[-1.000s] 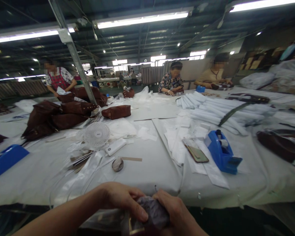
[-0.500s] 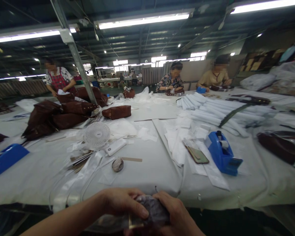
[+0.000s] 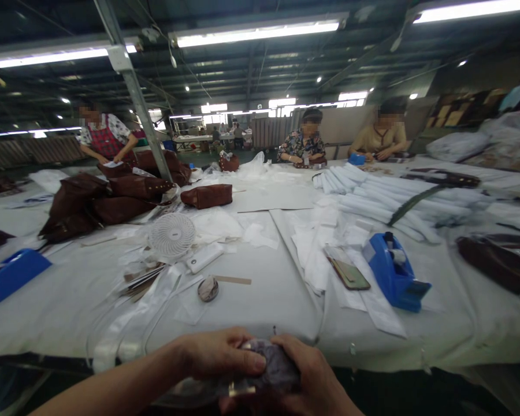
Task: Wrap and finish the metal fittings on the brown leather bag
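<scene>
At the table's near edge, my left hand (image 3: 219,355) and my right hand (image 3: 314,367) grip a crinkled, dark grey wrapped bundle (image 3: 279,365) from both sides. My left thumb presses on top of it, and my right fingers curl round its far side. A gold-coloured metal piece (image 3: 241,390) shows just below the left thumb. Clear plastic (image 3: 186,390) lies under my left wrist. What is inside the wrapping cannot be made out, and the lower part is cut off by the frame. A small round roll (image 3: 208,289) lies on the table ahead, beside a thin tan strip (image 3: 230,280).
A white fan (image 3: 171,236), a white power bank-like box (image 3: 205,257), a phone (image 3: 349,273) and a blue tape dispenser (image 3: 396,274) stand on the table. Brown leather bags (image 3: 112,202) pile up at left, by a metal post (image 3: 134,86). Three people work across the table.
Both hands keep hold of the bundle, and my left thumb has shifted slightly up and right on it. Across the table, the people's hands have moved a little.
</scene>
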Demonstrator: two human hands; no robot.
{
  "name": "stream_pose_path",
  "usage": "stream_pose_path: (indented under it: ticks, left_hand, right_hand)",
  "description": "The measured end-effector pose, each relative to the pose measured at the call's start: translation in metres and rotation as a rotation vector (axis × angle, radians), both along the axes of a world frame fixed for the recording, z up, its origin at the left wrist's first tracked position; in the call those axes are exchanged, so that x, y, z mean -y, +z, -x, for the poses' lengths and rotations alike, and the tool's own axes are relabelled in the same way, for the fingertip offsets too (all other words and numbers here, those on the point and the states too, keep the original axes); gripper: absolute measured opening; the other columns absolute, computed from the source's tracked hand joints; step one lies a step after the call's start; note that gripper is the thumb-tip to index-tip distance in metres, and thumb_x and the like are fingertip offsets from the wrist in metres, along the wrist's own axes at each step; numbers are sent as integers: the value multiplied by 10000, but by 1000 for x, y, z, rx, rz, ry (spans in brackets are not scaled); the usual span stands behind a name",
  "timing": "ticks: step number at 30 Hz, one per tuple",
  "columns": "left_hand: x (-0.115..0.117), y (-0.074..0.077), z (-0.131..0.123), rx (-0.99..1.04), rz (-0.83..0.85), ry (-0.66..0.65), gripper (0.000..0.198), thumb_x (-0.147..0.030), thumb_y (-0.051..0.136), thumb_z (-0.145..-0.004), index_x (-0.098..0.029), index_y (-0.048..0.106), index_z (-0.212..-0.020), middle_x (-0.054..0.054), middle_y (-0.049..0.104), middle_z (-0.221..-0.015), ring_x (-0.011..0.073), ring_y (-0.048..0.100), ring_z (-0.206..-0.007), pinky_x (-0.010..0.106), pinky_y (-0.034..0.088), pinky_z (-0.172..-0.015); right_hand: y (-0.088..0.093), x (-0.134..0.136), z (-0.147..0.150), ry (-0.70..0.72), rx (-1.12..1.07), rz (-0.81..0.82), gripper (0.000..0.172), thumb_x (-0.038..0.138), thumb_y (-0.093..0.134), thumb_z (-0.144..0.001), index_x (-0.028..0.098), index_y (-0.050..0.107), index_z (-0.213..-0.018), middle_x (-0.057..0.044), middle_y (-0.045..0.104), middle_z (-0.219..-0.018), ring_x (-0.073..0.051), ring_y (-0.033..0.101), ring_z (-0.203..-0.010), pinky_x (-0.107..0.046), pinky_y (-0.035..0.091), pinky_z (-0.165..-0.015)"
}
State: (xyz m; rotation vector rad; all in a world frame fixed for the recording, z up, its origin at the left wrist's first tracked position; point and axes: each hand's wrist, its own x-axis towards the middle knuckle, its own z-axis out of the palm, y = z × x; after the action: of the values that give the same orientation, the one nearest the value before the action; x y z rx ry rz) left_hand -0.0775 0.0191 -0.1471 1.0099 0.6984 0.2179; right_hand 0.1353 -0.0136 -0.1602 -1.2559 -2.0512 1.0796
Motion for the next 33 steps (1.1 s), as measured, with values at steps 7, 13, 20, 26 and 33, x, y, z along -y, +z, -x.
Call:
stream_pose_path:
  ticks: [7, 13, 20, 26, 33]
  left_hand:
    - [-8, 0, 3, 67, 10, 168, 400, -491, 672, -727, -98, 660, -802, 16, 621, -562, 63, 421, -321, 179, 260, -310]
    - [-9, -2, 4, 79, -20, 160, 383, -477, 643, -760, -98, 653, -811, 12, 610, -555, 60, 436, -328, 168, 280, -319]
    - [0, -13, -4, -10, -92, 61, 414, -504, 681, -737, -114, 637, -870, 12, 617, -644, 87, 512, -439, 171, 369, -385]
    - [5, -20, -15, 46, 65, 185, 401, -481, 736, -691, -117, 632, -821, -20, 573, -577, 69, 481, -439, 176, 350, -435]
    - [9, -20, -6, 200, 226, 172, 480, -462, 845, -563, -104, 666, -829, 4, 561, -707, 79, 474, -599, 191, 366, -613]
  right_hand:
    - [-29, -12, -11, -102, -98, 26, 462, 312, 707, -717, 185, 580, -1142, -90, 661, -1107, -273, 613, -1008, -394, 480, -908]
    - [-43, -12, -19, -78, -64, -33, 362, 295, 514, -856, 155, 546, -1188, -142, 618, -1186, -271, 585, -1091, -442, 452, -981]
    - [-13, 3, -13, 20, 44, -207, 668, 303, 628, -776, 226, 368, -1387, -129, 467, -1390, -290, 433, -1285, -472, 382, -1065]
    - [-36, -13, 14, -45, 36, -600, 672, 747, 359, -830, 172, 599, -1084, -123, 692, -920, -259, 661, -815, -354, 544, -715]
    - [-50, -23, 17, 2, 12, -855, 689, 731, 191, -868, 175, 584, -970, -56, 594, -674, -195, 572, -595, -279, 431, -521]
